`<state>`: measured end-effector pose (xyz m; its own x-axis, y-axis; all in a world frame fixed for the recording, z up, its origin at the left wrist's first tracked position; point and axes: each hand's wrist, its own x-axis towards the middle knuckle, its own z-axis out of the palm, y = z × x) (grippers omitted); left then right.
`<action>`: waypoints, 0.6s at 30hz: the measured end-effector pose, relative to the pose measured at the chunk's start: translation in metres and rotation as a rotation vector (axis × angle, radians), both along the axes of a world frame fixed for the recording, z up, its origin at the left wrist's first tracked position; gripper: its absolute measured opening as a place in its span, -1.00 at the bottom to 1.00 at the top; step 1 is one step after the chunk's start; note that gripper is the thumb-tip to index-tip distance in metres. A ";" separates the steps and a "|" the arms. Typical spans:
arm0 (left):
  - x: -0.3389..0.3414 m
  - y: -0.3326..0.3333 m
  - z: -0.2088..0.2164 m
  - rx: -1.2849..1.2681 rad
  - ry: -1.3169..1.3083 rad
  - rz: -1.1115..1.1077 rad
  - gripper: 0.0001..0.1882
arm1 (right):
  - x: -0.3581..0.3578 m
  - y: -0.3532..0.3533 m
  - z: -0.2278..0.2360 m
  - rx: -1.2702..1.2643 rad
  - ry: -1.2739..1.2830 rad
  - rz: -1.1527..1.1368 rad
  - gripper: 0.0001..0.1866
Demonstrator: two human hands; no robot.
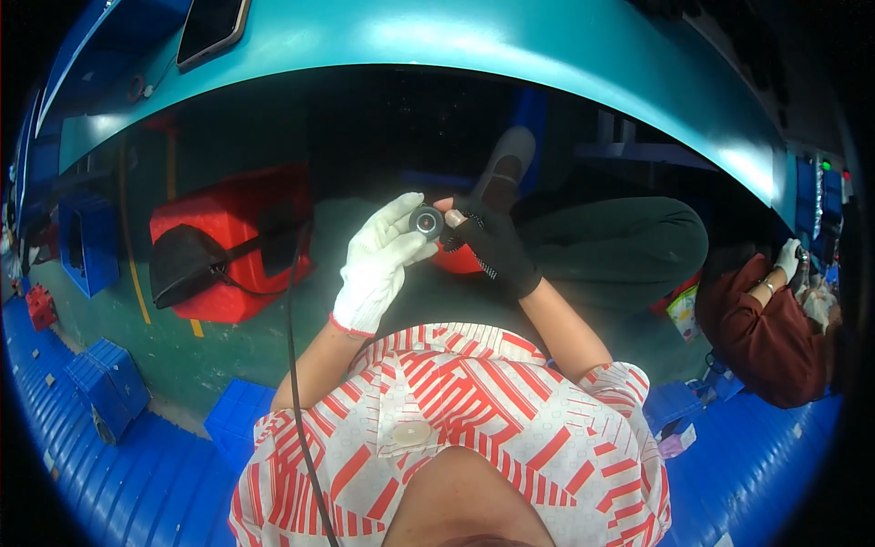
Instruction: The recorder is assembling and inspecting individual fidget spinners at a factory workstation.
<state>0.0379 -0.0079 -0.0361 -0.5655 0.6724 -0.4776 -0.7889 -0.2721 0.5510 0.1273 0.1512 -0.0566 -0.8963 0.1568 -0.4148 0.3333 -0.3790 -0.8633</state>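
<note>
In front of my chest, over my lap, is a small round dark part (426,222) with a grey ring-shaped face and a reddish centre. My left hand (375,264), in a white knit glove, pinches it between thumb and fingers from the left. On its right side my right hand (499,248), in a black glove with bare fingertips, closes its thumb and finger on the part's edge. The right hand's other fingers curl under and are partly hidden, so I cannot tell whether they hold anything more.
A teal workbench (456,38) curves across the far side, with a phone (213,31) at its left. Left of me stands a red container (187,217) with a black bag (187,264) on it. Blue crates (108,387) lie around. A co-worker (761,337) sits at the right.
</note>
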 end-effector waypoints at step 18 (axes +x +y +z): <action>0.013 -0.001 0.002 -0.292 0.433 -0.122 -0.47 | -0.006 -0.008 0.006 0.403 -0.022 0.122 -0.68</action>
<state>0.0508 -0.0085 -0.0344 -0.6784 0.6193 -0.3951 -0.4893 0.0203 0.8719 0.1211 0.1429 -0.0503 -0.9097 0.2041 -0.3616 0.3751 0.0304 -0.9265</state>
